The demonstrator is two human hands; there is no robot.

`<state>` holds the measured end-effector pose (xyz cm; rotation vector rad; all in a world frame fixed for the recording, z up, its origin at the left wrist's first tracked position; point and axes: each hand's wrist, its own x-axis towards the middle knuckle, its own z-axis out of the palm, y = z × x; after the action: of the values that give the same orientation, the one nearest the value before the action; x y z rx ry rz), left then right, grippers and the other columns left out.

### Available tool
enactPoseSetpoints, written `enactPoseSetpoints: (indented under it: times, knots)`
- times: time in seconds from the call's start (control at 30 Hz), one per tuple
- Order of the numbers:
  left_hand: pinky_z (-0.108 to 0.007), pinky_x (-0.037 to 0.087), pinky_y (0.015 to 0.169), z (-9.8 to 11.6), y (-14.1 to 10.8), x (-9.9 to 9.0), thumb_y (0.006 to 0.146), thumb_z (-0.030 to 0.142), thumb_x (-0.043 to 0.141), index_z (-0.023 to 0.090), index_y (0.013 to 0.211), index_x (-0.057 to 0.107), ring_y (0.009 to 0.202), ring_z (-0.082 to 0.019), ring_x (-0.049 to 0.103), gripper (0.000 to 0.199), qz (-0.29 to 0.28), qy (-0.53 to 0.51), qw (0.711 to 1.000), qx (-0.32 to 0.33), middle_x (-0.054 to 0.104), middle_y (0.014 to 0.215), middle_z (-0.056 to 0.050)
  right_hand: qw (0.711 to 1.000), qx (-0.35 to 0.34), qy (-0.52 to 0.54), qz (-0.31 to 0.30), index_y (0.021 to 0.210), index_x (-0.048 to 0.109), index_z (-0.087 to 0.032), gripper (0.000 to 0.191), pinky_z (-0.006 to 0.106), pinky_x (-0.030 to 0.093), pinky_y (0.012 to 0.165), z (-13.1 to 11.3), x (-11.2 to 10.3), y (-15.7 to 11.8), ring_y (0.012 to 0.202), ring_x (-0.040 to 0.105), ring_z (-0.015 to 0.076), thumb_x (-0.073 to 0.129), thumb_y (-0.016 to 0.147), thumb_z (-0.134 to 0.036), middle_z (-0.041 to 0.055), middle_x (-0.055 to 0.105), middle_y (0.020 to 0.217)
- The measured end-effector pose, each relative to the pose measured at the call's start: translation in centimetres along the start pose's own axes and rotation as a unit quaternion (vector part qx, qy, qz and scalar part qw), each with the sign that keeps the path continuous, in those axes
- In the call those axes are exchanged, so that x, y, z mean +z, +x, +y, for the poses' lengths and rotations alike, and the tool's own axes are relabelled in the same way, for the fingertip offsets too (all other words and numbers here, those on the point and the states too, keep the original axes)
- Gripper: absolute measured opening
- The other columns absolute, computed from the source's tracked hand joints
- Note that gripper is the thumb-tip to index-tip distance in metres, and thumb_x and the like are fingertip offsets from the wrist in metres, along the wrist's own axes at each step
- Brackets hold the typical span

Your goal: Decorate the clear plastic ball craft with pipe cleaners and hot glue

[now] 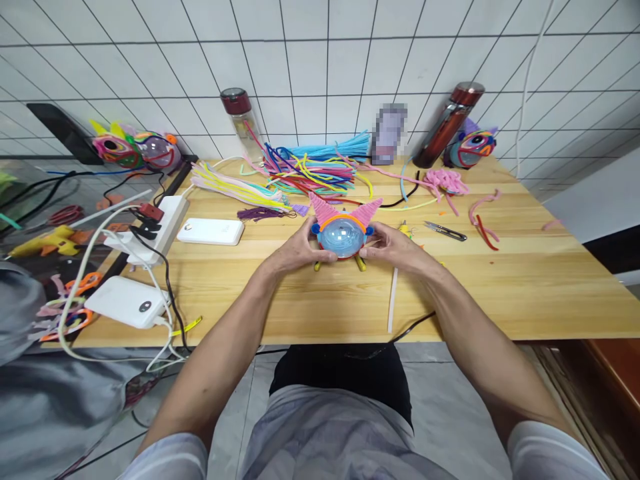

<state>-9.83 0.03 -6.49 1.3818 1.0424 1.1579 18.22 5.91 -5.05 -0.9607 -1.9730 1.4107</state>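
Note:
Between my two hands is a round craft figure with a clear, bluish dome, an orange band over it, pink pointed ears and dark blue knobs at its sides. Two yellowish feet stick out below it, at or just over the wooden table. My left hand grips its left side, thumb along the lower front. On the other side my right hand holds it in the same way. A hot glue gun tip, yellow, shows partly behind my right hand. Thread snips lie to the right, and a white stick lies in front.
Pipe cleaners in many colours are heaped behind the figure, near a bottle and a red flask. Similar finished figures stand against the tiled wall. Power banks, a power strip and cables crowd the left side.

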Motion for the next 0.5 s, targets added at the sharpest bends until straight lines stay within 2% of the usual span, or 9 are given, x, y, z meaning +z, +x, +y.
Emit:
enactPoseSetpoints:
  times: [0.1,0.2,0.37,0.5]
  knots:
    - [-0.052,0.052,0.126,0.54,-0.09,-0.03,0.054,0.037,0.110,0.024,0.147,0.061,0.149,-0.042,0.061,0.106,-0.004,0.025,1.000,-0.011,0.067,0.155,-0.014,1.000,0.016,0.023,0.007,0.142,0.072,-0.021,0.075,0.042,0.062,0.097,-0.45,0.03,-0.03,0.103,0.077,0.0269,0.094,0.077,-0.051,0.0081,0.083,0.126]
    - [-0.050,0.057,0.119,0.82,-0.15,0.15,0.059,0.043,0.108,0.024,0.146,0.061,0.143,-0.040,0.067,0.101,-0.015,0.011,0.999,-0.032,0.068,0.154,-0.014,0.999,0.012,0.047,0.006,0.139,0.074,-0.021,0.070,0.042,0.061,0.102,-0.86,0.26,0.01,0.108,0.078,0.0280,0.092,0.080,-0.055,0.0082,0.083,0.131]
    - [-0.050,0.054,0.121,0.74,-0.22,0.21,0.066,0.047,0.104,0.022,0.142,0.065,0.137,-0.036,0.070,0.089,-0.005,0.037,0.999,-0.031,0.074,0.144,-0.011,0.998,-0.019,0.067,0.011,0.131,0.078,-0.023,0.064,0.046,0.058,0.113,-0.92,0.52,0.45,0.124,0.076,0.0316,0.089,0.082,-0.062,0.0071,0.083,0.133]
    - [-0.051,0.056,0.120,0.72,-0.27,-0.33,0.060,0.042,0.107,0.023,0.138,0.069,0.135,-0.037,0.070,0.089,0.003,0.060,0.998,-0.024,0.075,0.142,-0.010,0.997,-0.024,0.073,0.012,0.124,0.080,-0.022,0.059,0.047,0.057,0.113,-0.67,0.50,0.68,0.124,0.076,0.0311,0.088,0.083,-0.063,0.0080,0.084,0.128]
